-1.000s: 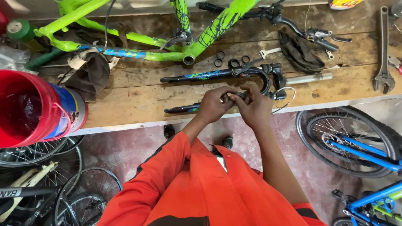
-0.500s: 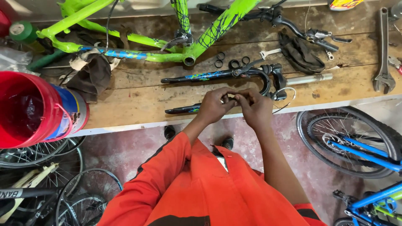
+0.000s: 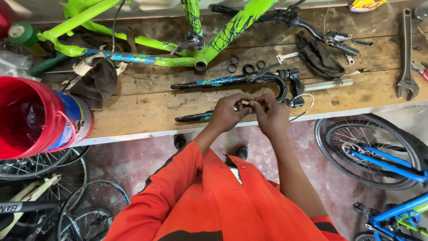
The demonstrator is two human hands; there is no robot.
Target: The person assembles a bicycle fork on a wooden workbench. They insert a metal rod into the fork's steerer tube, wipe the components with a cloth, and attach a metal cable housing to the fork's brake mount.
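Your left hand (image 3: 226, 114) and right hand (image 3: 270, 115) meet at the surface's (image 3: 133, 111) front edge, fingers pinched shut around a small part (image 3: 244, 106) beside the black fork (image 3: 232, 81); a loosened grip could drop it floorward.

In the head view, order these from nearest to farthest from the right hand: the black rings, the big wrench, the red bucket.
From the right hand:
1. Black rings, on the bench just beyond the hands.
2. Big wrench, far right of the bench.
3. Red bucket, far left edge.

Bare bench (image 3: 147, 111) left of the hands gives passage; fork (image 3: 249, 80), rings (image 3: 247, 68) and green frame (image 3: 232, 31) block beyond; red bucket (image 3: 26, 116) far left.
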